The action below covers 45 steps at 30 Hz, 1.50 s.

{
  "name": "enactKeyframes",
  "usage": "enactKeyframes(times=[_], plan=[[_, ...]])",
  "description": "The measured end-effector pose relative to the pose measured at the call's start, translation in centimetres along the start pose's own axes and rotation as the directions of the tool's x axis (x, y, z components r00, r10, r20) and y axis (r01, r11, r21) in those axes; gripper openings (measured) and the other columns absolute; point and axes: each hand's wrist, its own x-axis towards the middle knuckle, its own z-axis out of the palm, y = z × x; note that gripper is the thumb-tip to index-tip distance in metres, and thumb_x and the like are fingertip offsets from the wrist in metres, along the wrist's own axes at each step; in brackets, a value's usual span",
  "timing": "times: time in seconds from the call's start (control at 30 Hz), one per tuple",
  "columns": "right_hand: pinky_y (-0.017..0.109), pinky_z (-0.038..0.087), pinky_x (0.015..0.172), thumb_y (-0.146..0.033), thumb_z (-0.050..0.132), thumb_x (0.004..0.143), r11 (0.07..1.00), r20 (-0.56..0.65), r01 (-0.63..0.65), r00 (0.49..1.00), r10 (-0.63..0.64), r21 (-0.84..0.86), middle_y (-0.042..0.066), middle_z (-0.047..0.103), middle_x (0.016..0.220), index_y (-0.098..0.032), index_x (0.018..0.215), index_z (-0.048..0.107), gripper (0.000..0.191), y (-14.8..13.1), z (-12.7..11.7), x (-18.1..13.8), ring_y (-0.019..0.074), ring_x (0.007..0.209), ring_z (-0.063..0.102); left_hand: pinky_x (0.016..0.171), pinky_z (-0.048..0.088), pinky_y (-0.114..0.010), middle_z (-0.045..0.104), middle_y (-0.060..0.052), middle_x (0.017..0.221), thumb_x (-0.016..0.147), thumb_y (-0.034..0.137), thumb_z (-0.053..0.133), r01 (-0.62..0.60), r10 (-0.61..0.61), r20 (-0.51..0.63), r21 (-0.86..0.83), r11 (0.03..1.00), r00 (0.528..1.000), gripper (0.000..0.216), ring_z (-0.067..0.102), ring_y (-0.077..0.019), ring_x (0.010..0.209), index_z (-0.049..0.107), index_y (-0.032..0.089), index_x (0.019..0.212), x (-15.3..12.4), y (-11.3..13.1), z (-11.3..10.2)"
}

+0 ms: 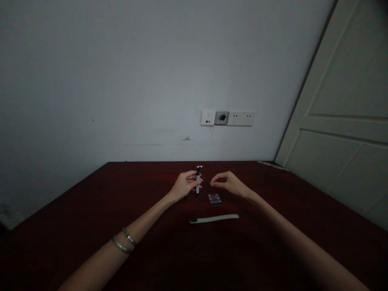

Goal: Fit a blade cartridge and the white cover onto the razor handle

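My left hand (183, 185) is closed around a short watch strap piece (198, 180), held upright with a small metal end on top. My right hand (227, 182) is pinched on a tiny dark part near the strap, too small to name. Just below the hands a small square watch body (215, 198) lies on the dark red table (91, 210). A long pale strap (214, 219) lies flat in front of it. Two metal bangles (124, 241) circle my left wrist.
A white wall stands behind the table with a row of sockets (227, 118). A pale panelled door (345, 133) is at the right. A thin light strip (273, 165) lies at the table's far right corner.
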Motion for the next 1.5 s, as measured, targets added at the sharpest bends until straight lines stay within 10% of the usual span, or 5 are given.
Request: enactKeyframes(times=[0.63, 0.83, 1.07, 1.5], plan=[[0.032, 0.047, 0.072, -0.029, 0.061, 0.074, 0.998, -0.048, 0.054, 0.997, -0.052, 0.042, 0.006, 0.07, 0.076, -0.014, 0.078, 0.07, 0.019, -2.7, 1.2, 0.9, 0.0177, 0.073, 0.062, 0.056, 0.051, -0.026, 0.065, -0.006, 0.079, 0.064, 0.024, 0.07, -0.059, 0.057, -0.039, -0.055, 0.997, 0.998, 0.033, 0.066, -0.0183, 0.067, 0.058, 0.01, 0.091, -0.1, 0.9, 0.3], [0.031, 0.048, 0.072, -0.032, 0.06, 0.078, 0.959, -0.15, 0.201, 0.961, -0.233, -0.201, 0.006, 0.068, 0.088, -0.017, 0.09, 0.068, 0.021, -3.5, 0.7, 0.5, 0.0175, 0.081, 0.062, 0.049, 0.051, -0.024, 0.066, -0.006, 0.075, 0.065, 0.026, 0.07, -0.073, 0.066, -0.113, -0.058, 0.996, 0.991, 0.033, 0.066, -0.0181, 0.063, 0.058, 0.009, 0.091, 0.1, 1.1, -0.1], [0.032, 0.05, 0.074, -0.028, 0.051, 0.085, 0.689, -0.015, 0.331, 0.895, -0.445, -0.645, 0.009, 0.063, 0.101, -0.021, 0.113, 0.059, 0.03, -4.3, 0.0, -0.4, 0.0185, 0.09, 0.059, 0.045, 0.05, -0.02, 0.066, -0.006, 0.074, 0.064, 0.022, 0.069, -0.02, 0.0, -0.202, -0.096, 0.995, 0.979, 0.03, 0.066, -0.0168, 0.06, 0.059, 0.01, 0.089, 0.1, 2.0, -0.4], [0.029, 0.05, 0.069, -0.019, 0.043, 0.088, 0.659, 0.01, 0.437, 0.838, -0.546, -0.613, 0.011, 0.062, 0.098, -0.019, 0.113, 0.059, 0.029, -3.4, 1.0, -0.2, 0.0172, 0.085, 0.058, 0.046, 0.052, -0.022, 0.066, -0.007, 0.076, 0.067, 0.021, 0.068, 0.012, -0.036, -0.187, -0.128, 0.992, 0.982, 0.028, 0.067, -0.019, 0.064, 0.057, 0.01, 0.091, -0.1, 2.5, -0.2]])
